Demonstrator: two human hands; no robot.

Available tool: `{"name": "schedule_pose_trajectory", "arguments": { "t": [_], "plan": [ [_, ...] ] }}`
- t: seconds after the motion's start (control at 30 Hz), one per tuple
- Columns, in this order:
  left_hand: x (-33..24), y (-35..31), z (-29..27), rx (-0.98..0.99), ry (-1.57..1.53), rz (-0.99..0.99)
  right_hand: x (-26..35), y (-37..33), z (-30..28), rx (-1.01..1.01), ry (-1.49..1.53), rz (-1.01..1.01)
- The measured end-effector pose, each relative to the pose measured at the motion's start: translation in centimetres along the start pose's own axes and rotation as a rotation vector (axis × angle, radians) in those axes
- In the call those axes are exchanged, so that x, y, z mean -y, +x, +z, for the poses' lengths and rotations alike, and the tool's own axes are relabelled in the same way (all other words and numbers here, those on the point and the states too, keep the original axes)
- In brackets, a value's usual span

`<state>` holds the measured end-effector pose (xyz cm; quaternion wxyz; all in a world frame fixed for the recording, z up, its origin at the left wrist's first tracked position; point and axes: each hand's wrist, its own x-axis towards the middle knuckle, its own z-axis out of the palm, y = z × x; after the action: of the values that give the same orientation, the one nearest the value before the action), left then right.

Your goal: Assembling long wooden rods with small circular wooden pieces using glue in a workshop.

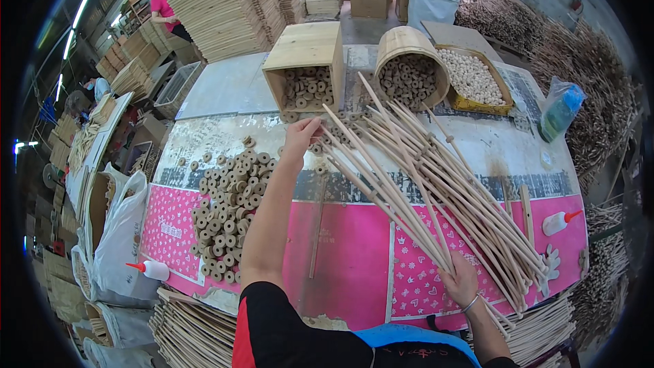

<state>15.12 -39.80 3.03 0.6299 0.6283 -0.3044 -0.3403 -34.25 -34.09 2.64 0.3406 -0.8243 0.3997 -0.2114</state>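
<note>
My right hand (pixel 461 279) is closed round the lower ends of several long thin wooden sticks (pixel 402 211), which fan out away from me. My left hand (pixel 304 135) reaches forward with its fingers pinched together, close to the far tips of these sticks; whatever is between the fingers is too small to make out. To the right of the held sticks lies a larger pile of similar sticks (pixel 470 211). Left of my left forearm is a heap of round wooden rings (pixel 235 204) with holes in their middles.
At the table's far side, a wooden box (pixel 303 48) and a wooden bucket (pixel 409 44) lie tipped with rings inside. Beside them is a yellow tray (pixel 501 105) of small pale beads. Glue bottles stand or lie at left (pixel 155 270) and right (pixel 557 223). A white glove (pixel 550 262) lies at right.
</note>
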Motion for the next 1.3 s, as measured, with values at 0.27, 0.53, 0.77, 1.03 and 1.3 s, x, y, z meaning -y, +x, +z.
{"name": "schedule_pose_trajectory", "arguments": {
  "t": [0.27, 0.53, 0.77, 1.03, 1.3],
  "plan": [
    [-0.1, -1.3, -0.6, 0.104, -0.213, -0.109, -1.4, -0.6, -0.1, 0.047, -0.004, 0.029],
    [-0.8, -2.1, -0.6, 0.221, -0.222, -0.205, -0.8, -0.6, -0.2, 0.080, -0.020, 0.032],
    [-1.2, -3.1, 1.8, 0.335, -0.048, -0.289, 0.3, 0.4, 0.8, -0.039, -0.103, -0.022],
    [-0.4, -2.9, -1.3, -0.027, -0.150, -0.015, -0.2, 0.2, -0.2, -0.056, -0.072, 0.062],
    [7.5, -5.6, -1.2, -0.071, 1.125, 0.405, -0.4, 0.4, 0.2, -0.060, -0.045, -0.011]
  ]
}}
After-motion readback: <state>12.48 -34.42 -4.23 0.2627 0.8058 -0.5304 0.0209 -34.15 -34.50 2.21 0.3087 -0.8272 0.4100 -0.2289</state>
